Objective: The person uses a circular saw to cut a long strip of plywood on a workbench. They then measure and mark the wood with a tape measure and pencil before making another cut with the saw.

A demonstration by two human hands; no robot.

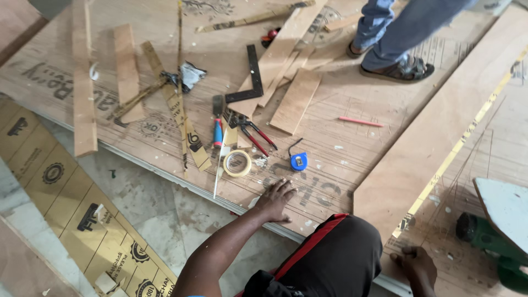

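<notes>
1. The left hand is laid flat on the plywood sheet with its fingers spread; nothing is held in it.
2. The right hand is rested on the near end of a long board, close to a green power tool. Whether anything is gripped cannot be told.
3. The step in hand is judged to be bracing on the sheet, with the body steadied over it.
4. A reach for a tool would call for the left hand to be lifted and moved slightly forward, since the tape roll and the blue tape measure lie just beyond its fingertips.
5. Counted: one tape roll, one tape measure, one red pencil, one black square, one pair of pliers, one power tool.
6. Another person's feet, two in number, are seen standing at the far side of the sheet.
</notes>
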